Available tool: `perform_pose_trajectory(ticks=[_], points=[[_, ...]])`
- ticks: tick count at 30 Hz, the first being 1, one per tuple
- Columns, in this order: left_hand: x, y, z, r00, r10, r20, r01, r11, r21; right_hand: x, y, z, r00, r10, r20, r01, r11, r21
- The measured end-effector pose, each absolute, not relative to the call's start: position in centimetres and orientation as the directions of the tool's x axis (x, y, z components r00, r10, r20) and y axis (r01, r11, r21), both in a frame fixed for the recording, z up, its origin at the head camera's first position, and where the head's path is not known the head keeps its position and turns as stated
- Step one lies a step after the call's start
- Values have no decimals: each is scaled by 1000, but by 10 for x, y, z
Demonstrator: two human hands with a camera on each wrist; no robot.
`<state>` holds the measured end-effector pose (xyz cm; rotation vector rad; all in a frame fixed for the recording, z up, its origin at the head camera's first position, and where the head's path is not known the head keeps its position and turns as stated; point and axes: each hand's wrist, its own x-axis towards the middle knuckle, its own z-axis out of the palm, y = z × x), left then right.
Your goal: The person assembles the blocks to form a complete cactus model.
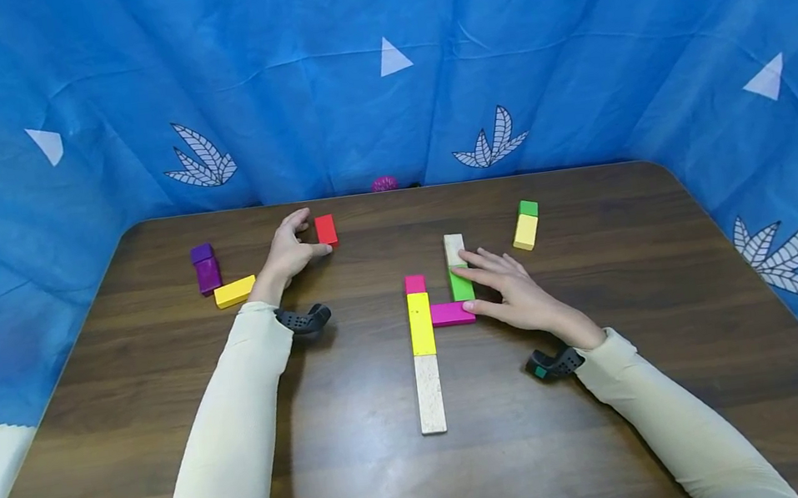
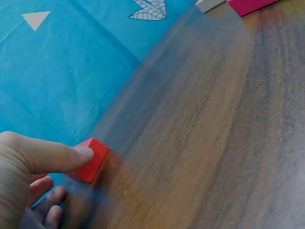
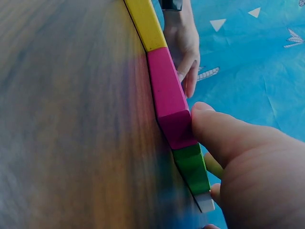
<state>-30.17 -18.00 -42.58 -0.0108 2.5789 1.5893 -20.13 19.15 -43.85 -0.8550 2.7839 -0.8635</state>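
The red block (image 1: 326,231) lies near the far edge of the tabletop (image 1: 639,234). My left hand (image 1: 290,248) has its thumb right at it, fingers parted wide, not gripping it. My right hand (image 1: 514,288) is spread, fingers nearly straight, thumb at the end of the long pink block (image 1: 449,315), fingertips at the green block (image 1: 461,284). The yellow block (image 1: 420,326) touches the long pink block's other end.
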Motion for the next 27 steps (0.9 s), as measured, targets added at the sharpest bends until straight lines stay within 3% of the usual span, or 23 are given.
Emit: perform_pose_trajectory(ticks=[17,27], points=[[-306,-187,-425,-978,77,-196,-152,384,911,-200,191,-439,-836,-544,65,-483,676,-556],[-306,-186,-425,-981,61,-182,-144,395,907,-201,191,-440,-835,-546,70,-489,676,-551]])
